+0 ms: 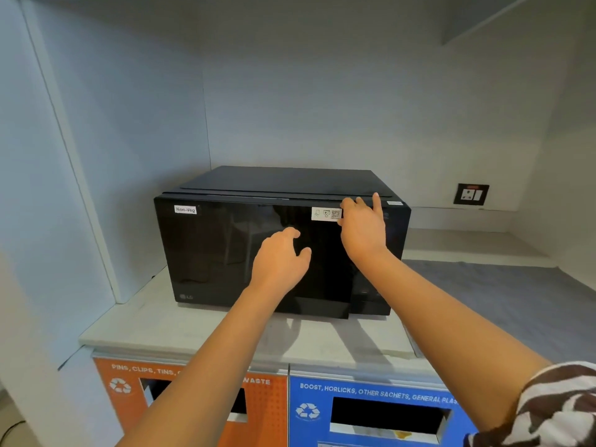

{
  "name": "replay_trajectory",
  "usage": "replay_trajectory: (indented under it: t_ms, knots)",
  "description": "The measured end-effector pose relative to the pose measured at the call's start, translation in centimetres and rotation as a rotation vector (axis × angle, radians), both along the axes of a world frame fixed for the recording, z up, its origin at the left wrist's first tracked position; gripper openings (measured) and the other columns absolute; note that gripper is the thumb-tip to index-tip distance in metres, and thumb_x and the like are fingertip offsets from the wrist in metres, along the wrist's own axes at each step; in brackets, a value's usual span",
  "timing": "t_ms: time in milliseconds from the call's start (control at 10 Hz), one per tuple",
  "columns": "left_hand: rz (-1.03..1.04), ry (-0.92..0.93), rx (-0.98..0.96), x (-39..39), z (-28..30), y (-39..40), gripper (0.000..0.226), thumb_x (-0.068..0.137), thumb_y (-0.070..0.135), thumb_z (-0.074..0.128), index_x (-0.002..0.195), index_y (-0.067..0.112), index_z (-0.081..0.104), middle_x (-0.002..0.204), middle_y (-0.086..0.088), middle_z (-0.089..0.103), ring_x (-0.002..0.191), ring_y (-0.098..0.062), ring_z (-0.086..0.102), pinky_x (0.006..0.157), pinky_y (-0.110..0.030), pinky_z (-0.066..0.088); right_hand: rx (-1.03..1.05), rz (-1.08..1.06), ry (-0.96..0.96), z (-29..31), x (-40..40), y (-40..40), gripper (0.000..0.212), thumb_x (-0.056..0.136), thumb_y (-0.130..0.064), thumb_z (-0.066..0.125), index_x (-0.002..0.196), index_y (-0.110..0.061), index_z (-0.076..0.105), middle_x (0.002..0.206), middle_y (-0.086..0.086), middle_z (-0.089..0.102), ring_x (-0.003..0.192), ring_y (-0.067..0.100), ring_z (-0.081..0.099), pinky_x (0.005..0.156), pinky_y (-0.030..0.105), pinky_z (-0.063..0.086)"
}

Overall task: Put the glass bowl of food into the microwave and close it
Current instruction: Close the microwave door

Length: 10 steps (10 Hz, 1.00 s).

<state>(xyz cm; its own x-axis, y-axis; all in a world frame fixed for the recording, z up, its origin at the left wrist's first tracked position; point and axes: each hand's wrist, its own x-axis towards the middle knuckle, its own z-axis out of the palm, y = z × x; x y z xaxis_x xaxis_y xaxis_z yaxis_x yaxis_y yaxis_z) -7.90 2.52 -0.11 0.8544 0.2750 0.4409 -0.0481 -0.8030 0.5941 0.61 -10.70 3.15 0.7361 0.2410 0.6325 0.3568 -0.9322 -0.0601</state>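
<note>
Head view only. Black LG microwave [258, 240] is set on a pale stone surface [200, 333] in a white alcove, door front facing the camera, door seen shut or very nearly so; "Non-Veg" label [185, 209] at its top left, QR sticker [326, 213] near top right.

Right hand [362, 225] is laid on the door's upper right corner, fingers [375, 201] hooked over the top edge by the control-panel side; nothing is clasped, just edge contact. Left hand [280, 259] is held just in front of mid-door, fingers spread and slack, empty; touching glass or hovering can't be told.

Glass bowl of food: not seen anywhere in frame. Whether it's behind the dark door can't be told, as the glass is too reflective.

Key relation: door's long axis runs left-right, free edge lies under the right hand, hinge side presumably far left. Right hand is nearer to that edge, so any pull or push on the door is judged to fall to it; left hand is placed for a flat press on the panel.

Below the surface, orange recycling bin [193, 401] and blue recycling bin [371, 411] are seen. Wall socket [471, 194] is well apart, to the right.
</note>
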Motion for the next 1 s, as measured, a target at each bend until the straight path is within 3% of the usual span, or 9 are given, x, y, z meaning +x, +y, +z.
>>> replay_trajectory:
  t_ms: [100,600,700,800,1000]
  knots:
    - [-0.037,-0.027,0.008,0.6,0.4,-0.6,0.045,0.088,0.031,0.056,0.131,0.02,0.047,0.132,-0.002,0.055,0.112,-0.018,0.057,0.085,-0.028,0.046,-0.029,0.001,-0.007,-0.3,0.7,-0.3,0.032,0.088,-0.011,0.055,0.119,-0.005,0.051,0.119,0.016,0.062,0.123,0.029,0.049,0.118,0.042,0.0]
    - [-0.049,0.012,0.01,-1.1,-0.8,2.2,0.042,0.089,0.034,0.055,0.129,0.024,0.048,0.129,0.001,0.057,0.097,-0.015,0.059,0.076,-0.024,0.045,0.078,-0.026,-0.028,-0.9,2.5,0.4,0.029,0.087,-0.007,0.056,0.115,-0.005,0.052,0.113,0.014,0.062,0.113,0.028,0.056,0.118,0.042,0.011]
    - [-0.04,0.04,0.014,-2.0,-1.1,2.9,0.042,0.089,0.034,0.055,0.129,0.024,0.049,0.128,0.001,0.058,0.09,-0.011,0.056,0.076,-0.023,0.044,0.084,-0.039,0.001,-1.2,2.2,0.7,0.036,0.087,-0.007,0.056,0.122,-0.004,0.047,0.127,0.016,0.056,0.126,0.028,0.045,0.118,0.043,0.012]
    - [-0.036,0.06,0.014,-3.1,-1.1,3.7,0.042,0.089,0.034,0.055,0.128,0.023,0.048,0.128,0.0,0.058,0.088,-0.01,0.055,0.076,-0.023,0.043,0.038,-0.074,0.072,-1.5,1.3,1.1,0.054,0.091,-0.013,0.052,0.14,-0.006,0.029,0.151,0.015,0.03,0.143,0.029,0.019,0.118,0.044,0.009]
    - [-0.046,0.077,0.015,-5.0,-1.7,4.5,0.042,0.089,0.035,0.056,0.129,0.023,0.048,0.127,0.0,0.059,0.087,-0.011,0.056,0.075,-0.023,0.042,0.06,-0.095,0.212,-2.1,-0.6,1.6,0.076,0.09,-0.026,0.054,0.147,-0.012,0.006,0.159,0.011,0.003,0.145,0.03,-0.003,0.116,0.05,0.01]
